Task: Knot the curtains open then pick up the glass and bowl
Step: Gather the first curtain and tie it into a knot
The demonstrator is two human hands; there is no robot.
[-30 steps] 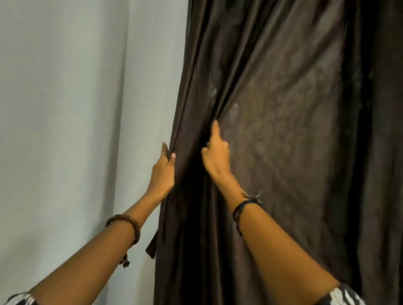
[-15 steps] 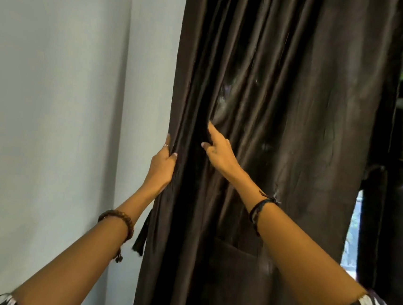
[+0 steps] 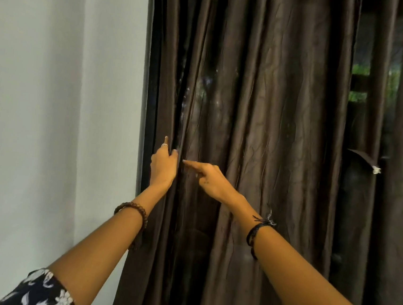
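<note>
- Since half a second ago, your right hand (image 3: 207,178) has dropped from an upright reach to a level one, index finger stretched leftward across the dark brown satin curtain (image 3: 259,133), its tip almost meeting your left hand (image 3: 163,167).
- Your left hand remains at the curtain's left edge, index finger raised straight; the thumb lies against a fold and seems to pinch it, though the fabric hides the contact, so you cannot be sure.
- Your right hand's other fingers curl under against the cloth; whether they clamp any fabric cannot be told.
- The curtain now hangs straighter than before, in long vertical pleats, crinkled and faintly glossy.
- Right of the curtain, a narrow dark gap (image 3: 360,93) shows green patches; a second brown curtain panel (image 3: 400,171) hangs beyond it, cut off by the frame edge.
- A small pointed scrap with a pale tip (image 3: 367,160) juts into that gap; what it is cannot be made out.
- Left of the curtain stands a smooth pale wall (image 3: 51,113).
- A brown wooden bead bracelet (image 3: 133,211) circles your left wrist, a black cord band (image 3: 255,231) your right.
- Floral black-and-white sleeves (image 3: 41,292) are cropped at the bottom.
- The curtain is unknotted.
</note>
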